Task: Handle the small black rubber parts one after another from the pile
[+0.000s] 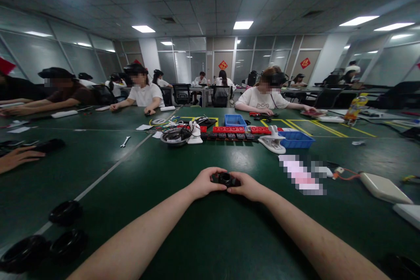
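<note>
A small black ring-shaped part [225, 178] is held between my two hands, low over the green table [183, 232]. My left hand [209, 182] curls round its left side, thumb in front and fingers behind. From the right, my right hand [246, 186] grips the same part with thumb and fingers. Its round opening faces up and toward me. The fingertips hide its sides.
Several larger black rings [65, 213] lie at the lower left. Further back stand a blue bin [297, 140], red blocks [229, 129], a white clamp-like stand [273, 141] and a bowl of cables [175, 136]. A wrench [125, 141] lies left. Other people sit around.
</note>
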Available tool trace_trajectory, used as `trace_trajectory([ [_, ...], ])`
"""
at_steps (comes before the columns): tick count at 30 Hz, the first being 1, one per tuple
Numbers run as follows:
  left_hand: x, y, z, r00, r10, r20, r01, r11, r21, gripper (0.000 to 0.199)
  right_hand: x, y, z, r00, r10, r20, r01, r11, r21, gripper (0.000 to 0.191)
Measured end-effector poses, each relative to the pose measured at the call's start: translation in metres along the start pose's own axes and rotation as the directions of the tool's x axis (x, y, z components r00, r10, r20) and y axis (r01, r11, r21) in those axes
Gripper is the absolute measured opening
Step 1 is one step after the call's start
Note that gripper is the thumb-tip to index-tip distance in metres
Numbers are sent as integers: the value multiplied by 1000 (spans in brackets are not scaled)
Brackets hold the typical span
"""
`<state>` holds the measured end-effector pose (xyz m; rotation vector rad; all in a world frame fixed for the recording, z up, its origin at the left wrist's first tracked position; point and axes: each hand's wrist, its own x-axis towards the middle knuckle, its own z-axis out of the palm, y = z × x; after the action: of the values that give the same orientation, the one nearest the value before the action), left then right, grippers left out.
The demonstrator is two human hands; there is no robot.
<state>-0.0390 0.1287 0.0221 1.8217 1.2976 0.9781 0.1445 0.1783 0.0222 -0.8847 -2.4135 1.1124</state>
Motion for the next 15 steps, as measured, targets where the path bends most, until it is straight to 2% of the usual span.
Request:
trace_trajectory([
  [6, -1, 0, 5, 998, -8, -65, 10, 1000, 28, 48, 0, -1, 2, 1000, 29, -11, -29, 1000, -3, 31],
  [15, -4, 6, 11, 988, -28, -152, 44, 993, 106, 46, 1, 2, 7, 984, 131, -124, -139, 989, -55, 35],
])
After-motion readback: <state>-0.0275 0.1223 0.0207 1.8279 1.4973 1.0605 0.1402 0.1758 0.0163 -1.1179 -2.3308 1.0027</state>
